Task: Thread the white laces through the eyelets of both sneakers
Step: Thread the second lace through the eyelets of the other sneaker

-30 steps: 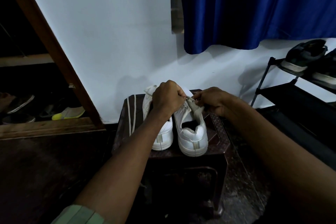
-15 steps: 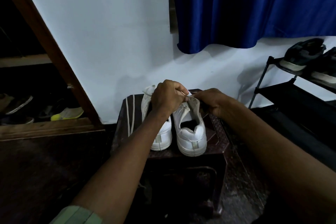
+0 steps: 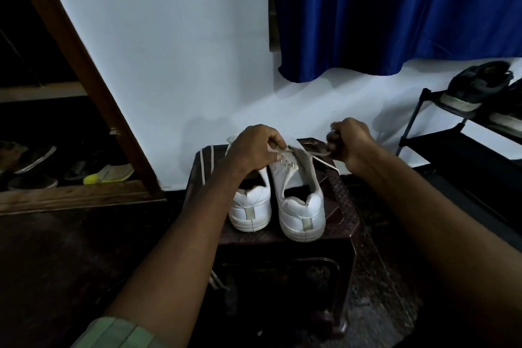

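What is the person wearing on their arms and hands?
Both hands, the left hand and the right hand, are bare, with no gloves. The forearms are bare too. A pale green sleeve with a folded cuff shows on the left arm.

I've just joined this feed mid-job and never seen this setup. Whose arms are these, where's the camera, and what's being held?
No machine here: a person wears one camera on the head, looking down at their own bare arms. Two white sneakers stand heels toward us on a dark stool. The left hand steadies the right sneaker near its eyelets. The right hand grips a white lace running from that sneaker, drawn out to the side. The left sneaker is partly hidden by the arm. A second lace lies on the stool's left side.
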`<state>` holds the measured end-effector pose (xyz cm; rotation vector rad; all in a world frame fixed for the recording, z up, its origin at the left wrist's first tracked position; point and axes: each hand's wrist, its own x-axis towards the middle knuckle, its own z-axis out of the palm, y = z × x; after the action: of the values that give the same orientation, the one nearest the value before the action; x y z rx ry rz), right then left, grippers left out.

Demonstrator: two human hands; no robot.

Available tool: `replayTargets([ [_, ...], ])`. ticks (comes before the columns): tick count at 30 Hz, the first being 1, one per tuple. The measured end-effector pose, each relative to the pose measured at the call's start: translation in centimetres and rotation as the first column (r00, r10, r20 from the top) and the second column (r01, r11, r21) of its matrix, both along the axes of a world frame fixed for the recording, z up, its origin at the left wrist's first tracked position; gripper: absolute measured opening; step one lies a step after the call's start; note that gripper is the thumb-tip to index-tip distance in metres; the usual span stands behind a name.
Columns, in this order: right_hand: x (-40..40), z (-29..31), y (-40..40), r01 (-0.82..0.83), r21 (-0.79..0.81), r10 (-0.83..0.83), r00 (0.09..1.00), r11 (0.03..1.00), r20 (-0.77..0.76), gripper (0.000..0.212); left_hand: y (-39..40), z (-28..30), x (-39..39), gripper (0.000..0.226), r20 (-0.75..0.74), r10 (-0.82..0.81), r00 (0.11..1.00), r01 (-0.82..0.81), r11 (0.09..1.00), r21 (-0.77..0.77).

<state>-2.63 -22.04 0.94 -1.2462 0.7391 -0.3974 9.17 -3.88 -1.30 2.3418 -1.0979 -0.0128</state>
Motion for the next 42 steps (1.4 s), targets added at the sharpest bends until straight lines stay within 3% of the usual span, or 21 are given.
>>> replayTargets([
  [1, -0.1, -0.3, -0.4, -0.074, -0.205, 0.057, 0.995, 0.976, -0.086, 0.019, 0.2, 0.0, 0.1, 0.022, 0.014, -0.008, 1.000, 0.008, 1.000, 0.030],
  [3, -0.4, -0.7, -1.1, -0.340, -0.593, 0.180, 0.933, 0.730, -0.313, 0.025, 0.4, 0.0, 0.1, 0.022, 0.063, 0.029, 0.998, -0.034, 0.997, 0.074],
  [5, -0.5, -0.6, -1.0, -0.540, -0.690, 0.231, 0.838, 0.481, -0.495, 0.022, 0.4, 0.0, -0.3, 0.022, 0.106, 0.070, 0.992, -0.081, 0.991, 0.104],
  [6, -0.6, -0.3, -0.7, -0.590, -0.671, 0.261, 0.805, 0.448, -0.534, 0.015, 0.3, 0.0, -0.5, 0.021, 0.118, 0.083, 0.990, -0.096, 0.989, 0.111],
  [9, -0.5, -0.2, -0.4, -0.549, -0.666, 0.305, 0.835, 0.505, -0.457, 0.015, 0.3, -0.1, -0.5, 0.016, 0.179, 0.096, 0.979, -0.118, 0.985, 0.122],
  [12, -0.7, 0.5, 0.1, -0.365, -0.568, 0.310, 0.931, 0.738, -0.195, 0.016, 0.2, -0.4, -0.2, 0.018, 0.228, 0.128, 0.965, -0.159, 0.979, 0.126],
  [14, -0.6, 0.8, 0.2, -0.283, -0.423, 0.288, 0.956, 0.861, -0.054, 0.017, 0.2, -0.8, 0.2, 0.034, 0.224, 0.162, 0.961, -0.185, 0.979, 0.086],
  [16, -0.3, 0.8, -0.2, -0.279, -0.159, 0.295, 0.951, 0.947, 0.093, 0.021, 0.3, -0.9, 0.5, 0.046, 0.222, 0.161, 0.962, -0.182, 0.980, 0.079],
  [19, 0.2, 0.4, -0.9, -0.266, 0.116, 0.241, 0.952, 0.957, 0.191, 0.030, 0.2, -0.8, 0.4, 0.029, 0.188, 0.150, 0.971, -0.170, 0.981, 0.097],
  [20, 0.3, 0.2, -1.1, -0.238, 0.072, 0.227, 0.964, 0.969, 0.137, 0.032, 0.1, -0.6, 0.2, 0.017, 0.180, 0.161, 0.971, -0.179, 0.980, 0.089],
  [22, 0.1, -0.2, -0.9, -0.215, -0.221, 0.209, 0.977, 0.951, -0.050, 0.031, 0.0, -0.4, 0.0, 0.002, 0.163, 0.197, 0.967, -0.206, 0.978, 0.039],
  [25, -0.2, -0.5, -1.1, -0.415, -0.593, 0.253, 0.906, 0.690, -0.340, 0.027, -0.1, -0.6, 0.1, 0.009, 0.154, 0.204, 0.967, -0.196, 0.978, -0.066],
  [27, -0.6, -0.5, -1.0, -0.568, -0.590, 0.299, 0.816, 0.575, -0.494, 0.024, 0.0, -0.7, 0.4, 0.012, 0.125, 0.202, 0.971, -0.188, 0.975, -0.120],
  [28, -0.7, -0.4, -0.9, -0.583, -0.573, 0.308, 0.804, 0.576, -0.508, 0.022, 0.1, -0.7, 0.6, 0.019, 0.111, 0.204, 0.973, -0.191, 0.974, -0.120],
  [30, -0.5, -0.1, -0.7, -0.451, -0.542, 0.275, 0.885, 0.709, -0.376, 0.025, 0.2, -0.7, 0.9, 0.036, 0.092, 0.213, 0.973, -0.210, 0.977, -0.039],
  [33, -0.1, 0.6, -1.4, -0.125, -0.192, 0.129, 0.992, 0.973, 0.011, 0.021, 0.2, -0.8, 1.1, 0.048, 0.099, 0.270, 0.958, -0.281, 0.953, 0.113],
  [35, -0.1, 0.8, -2.1, -0.117, 0.146, 0.087, 0.976, 0.982, 0.198, 0.030, 0.2, -0.8, 1.0, 0.050, 0.101, 0.278, 0.955, -0.290, 0.948, 0.131],
  [37, -0.3, 0.6, -2.3, -0.130, 0.295, 0.054, 0.966, 0.947, 0.251, 0.041, 0.0, -0.6, 1.0, 0.048, 0.082, 0.257, 0.963, -0.266, 0.955, 0.131],
  [38, -0.5, 0.4, -2.3, -0.107, 0.224, 0.064, 0.980, 0.969, 0.190, 0.043, -0.1, -0.5, 0.9, 0.045, 0.067, 0.239, 0.969, -0.246, 0.959, 0.141],
  [40, -0.8, 0.2, -2.1, -0.133, -0.179, 0.129, 0.991, 0.975, -0.034, 0.043, -0.2, -0.4, 0.8, 0.040, 0.029, 0.199, 0.980, -0.201, 0.969, 0.142],
  [42, -1.1, 0.2, -1.9, -0.333, -0.555, 0.202, 0.937, 0.762, -0.283, 0.035, -0.3, -0.5, 0.6, 0.037, -0.014, 0.162, 0.987, -0.160, 0.982, 0.100],
])
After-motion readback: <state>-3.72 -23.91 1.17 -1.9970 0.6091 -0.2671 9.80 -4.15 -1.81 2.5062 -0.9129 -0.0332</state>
